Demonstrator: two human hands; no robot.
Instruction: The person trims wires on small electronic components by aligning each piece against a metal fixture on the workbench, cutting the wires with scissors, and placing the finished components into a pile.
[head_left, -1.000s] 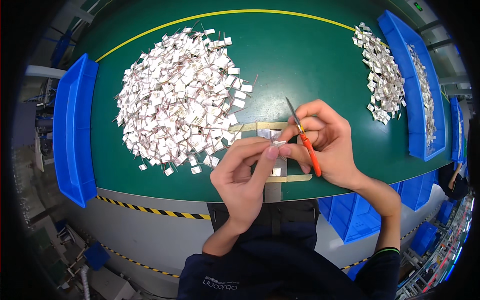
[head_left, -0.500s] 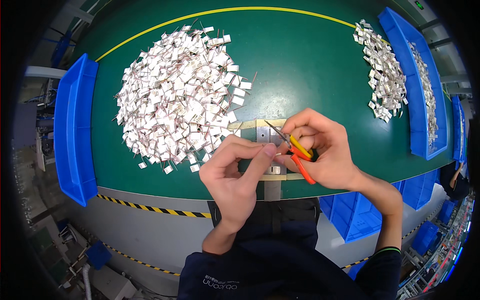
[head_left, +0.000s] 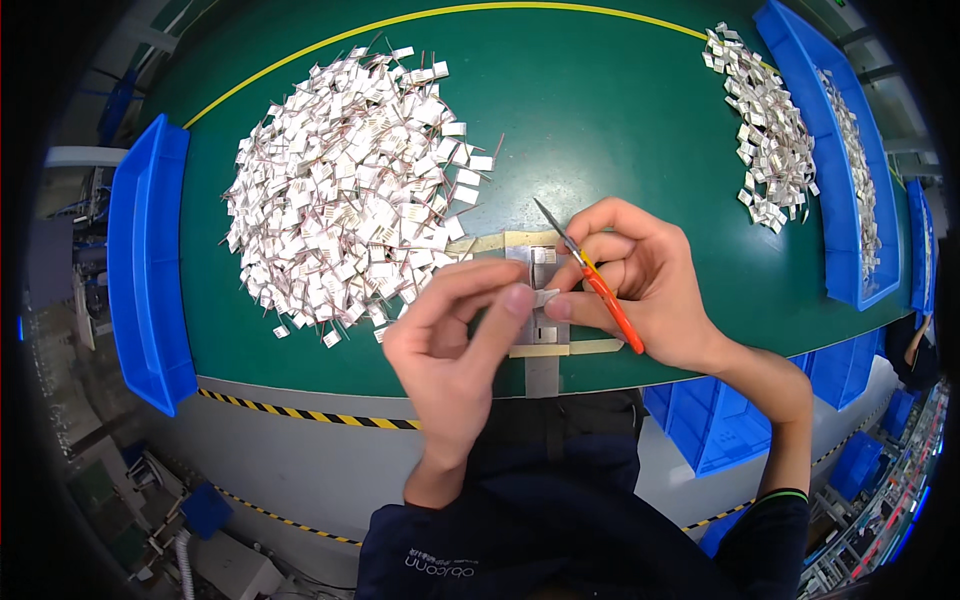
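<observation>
A small white connector piece [head_left: 543,297] sits between the fingertips of both hands, above a metal fixture [head_left: 518,262] taped to the green table. My left hand [head_left: 450,335] pinches its left end with thumb and forefinger. On the other side, my right hand [head_left: 645,290] has its thumb at the piece. The same hand also holds pointed snips [head_left: 610,305] with red and yellow handles, their handles together and tip toward the far left. Fingers partly cover the connector and fixture. Left of them lies a large heap of white connectors with short dark wires [head_left: 350,190].
A blue bin [head_left: 150,270] stands at the table's left edge. At the far right, a smaller heap of white pieces [head_left: 765,140] lies beside a blue bin [head_left: 840,190] holding more of them. Blue crates [head_left: 715,425] stand below the table's right front edge.
The snips' handles have come together, and the tool has turned in my right hand. My left hand has shifted slightly left, and the white piece now shows between the fingertips.
</observation>
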